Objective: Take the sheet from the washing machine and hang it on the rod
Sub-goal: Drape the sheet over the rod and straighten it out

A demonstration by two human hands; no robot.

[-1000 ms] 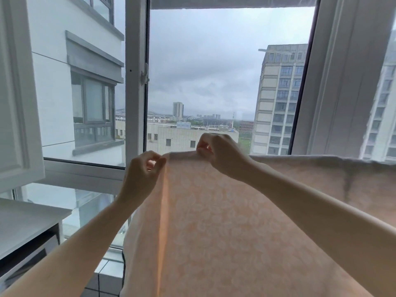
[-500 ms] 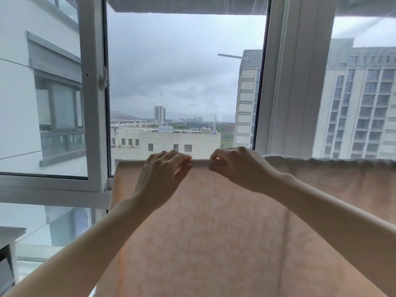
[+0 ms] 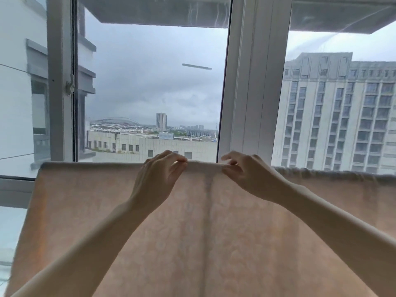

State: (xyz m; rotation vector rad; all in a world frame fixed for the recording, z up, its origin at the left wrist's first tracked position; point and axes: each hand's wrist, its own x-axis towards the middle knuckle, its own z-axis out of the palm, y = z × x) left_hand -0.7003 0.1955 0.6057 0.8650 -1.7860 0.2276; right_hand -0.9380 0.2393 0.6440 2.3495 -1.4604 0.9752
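Sheet is hanging across the lower half of the frame, its top fold running along the rod, which is hidden under the cloth, so only the draped line is showing. Both hands are working that fold just below centre frame. The left hand is pinching the top edge between thumb and curled fingers, and the right hand is doing the same close beside it, fingers curled over the fold, a short span of cloth stretched between them.

To my eye this is the smoothing and spreading stage, and the task is looking nearly done. Doing it well is meaning a light pinch, sliding the hands apart along the fold, keeping the edge level so neither side is dragging lower. The bunched, gathered stretch at the right of the frame is needing the most attention, I'd judge.

Behind the cloth, a window frame is standing upright through the middle, with a latch at the left. Grey sky is filling the glass, a tall building is rising at the right, low rooftops sitting in the distance.
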